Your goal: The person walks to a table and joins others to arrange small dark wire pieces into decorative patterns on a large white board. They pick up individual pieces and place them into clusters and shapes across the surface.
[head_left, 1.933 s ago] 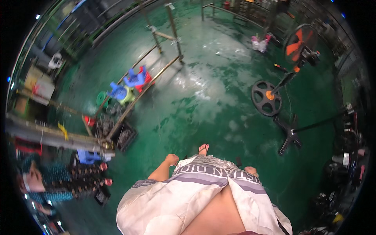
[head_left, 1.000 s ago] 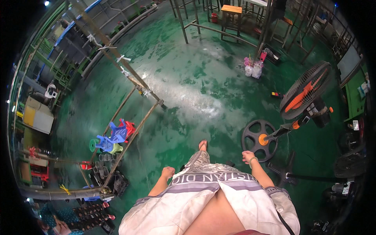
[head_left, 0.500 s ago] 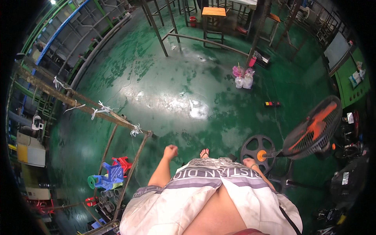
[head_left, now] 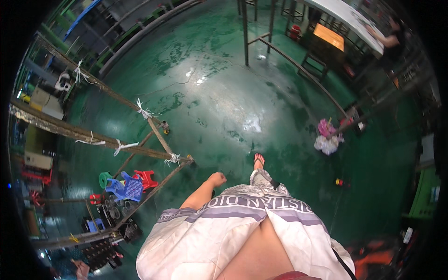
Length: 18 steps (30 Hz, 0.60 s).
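My left hand [head_left: 217,178] hangs low beside the front of my white and grey printed shirt [head_left: 224,212]. Its fingers are loosely curled, and I see nothing in them. The nearest thing to it is the corner of a worn metal frame [head_left: 179,161] on the left, tied with white strips; hand and frame are apart. My right hand is out of sight, with the shirt on that side. My foot in a flip-flop [head_left: 259,162] is forward on the wet green floor [head_left: 210,126].
Inside the frame at left are blue [head_left: 127,187] and red stools [head_left: 148,179]. Ahead right, plastic bags [head_left: 327,143] lie by a rail, near a wooden-topped stool [head_left: 329,37]. Another person [head_left: 394,44] is at a long white table [head_left: 350,16]. An orange-bladed fan [head_left: 373,259] is at lower right.
I have stepped forward and my view has turned left. The fan has slid to the lower right edge. My right hand has left the view, and my left hand stays curled.
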{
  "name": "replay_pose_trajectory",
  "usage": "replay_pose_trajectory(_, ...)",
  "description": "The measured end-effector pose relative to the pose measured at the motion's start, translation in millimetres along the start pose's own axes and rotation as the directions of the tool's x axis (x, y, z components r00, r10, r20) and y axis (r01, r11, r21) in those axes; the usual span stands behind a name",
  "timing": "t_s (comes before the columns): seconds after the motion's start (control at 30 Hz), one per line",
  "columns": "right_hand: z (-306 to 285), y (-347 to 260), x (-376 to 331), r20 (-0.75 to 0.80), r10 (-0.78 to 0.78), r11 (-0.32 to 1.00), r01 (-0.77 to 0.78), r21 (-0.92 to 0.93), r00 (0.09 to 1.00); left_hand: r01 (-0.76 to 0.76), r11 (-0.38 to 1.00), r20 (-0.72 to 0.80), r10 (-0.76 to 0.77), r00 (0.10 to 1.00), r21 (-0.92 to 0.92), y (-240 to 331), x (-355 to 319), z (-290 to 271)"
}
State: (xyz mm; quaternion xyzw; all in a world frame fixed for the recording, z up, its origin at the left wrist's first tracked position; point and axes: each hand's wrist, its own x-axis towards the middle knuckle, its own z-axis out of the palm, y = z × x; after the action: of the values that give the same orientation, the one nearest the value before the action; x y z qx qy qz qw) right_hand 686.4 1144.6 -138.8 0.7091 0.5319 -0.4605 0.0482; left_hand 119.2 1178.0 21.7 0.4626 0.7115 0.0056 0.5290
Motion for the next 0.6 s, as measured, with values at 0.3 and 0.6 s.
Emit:
replay_pose_trajectory(0.3, -183, -327, 152, 0.062, 0.316, 0.763, -0.292, 0.577, 0.947, 0.050, 0.657, -0.333, -0.444, 0.832, -0.752, -39, 21, -104)
replay_pose_trajectory(0.6, -234, -753, 222, -0.056, -0.642, 0.712, 0.622, 0.326, 0.764, 0.181, 0.523, -0.067, -0.421, 0.905, -0.833, -68, 121, -146)
